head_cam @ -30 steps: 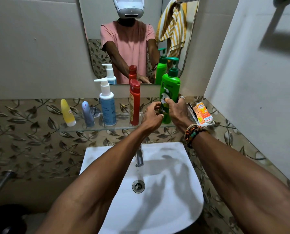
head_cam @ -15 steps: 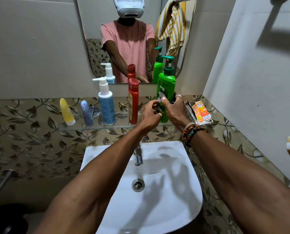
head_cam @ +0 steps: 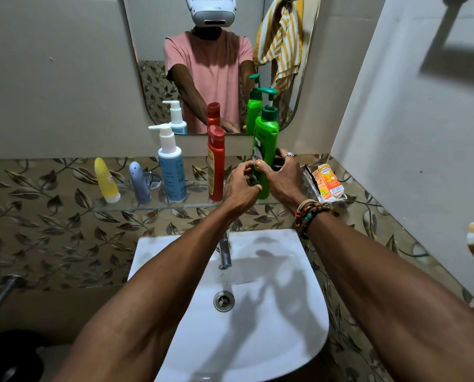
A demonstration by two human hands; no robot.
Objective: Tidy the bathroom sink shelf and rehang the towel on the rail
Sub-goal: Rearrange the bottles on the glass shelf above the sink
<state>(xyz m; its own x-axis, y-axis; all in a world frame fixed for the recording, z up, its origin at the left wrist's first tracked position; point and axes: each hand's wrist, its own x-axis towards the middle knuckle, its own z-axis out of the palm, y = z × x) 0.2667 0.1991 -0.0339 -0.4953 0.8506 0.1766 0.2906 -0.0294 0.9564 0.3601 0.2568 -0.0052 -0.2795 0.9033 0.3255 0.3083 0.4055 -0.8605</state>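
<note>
On the clear glass shelf (head_cam: 136, 206) the tall red flip-cap bottle (head_cam: 216, 164) has stayed put. Just right of it, my left hand (head_cam: 240, 188) curls its fingers against the green plastic pump bottle (head_cam: 266, 139), which has slid left over the last second, narrowing the gap. My right hand (head_cam: 285, 175) grips it, thumb on the label. It stands upright on the shelf, so I judge the row nearly set. Far right, in the mirror, the yellow-striped towel (head_cam: 282, 45) hangs bunched, not yet dealt with.
</note>
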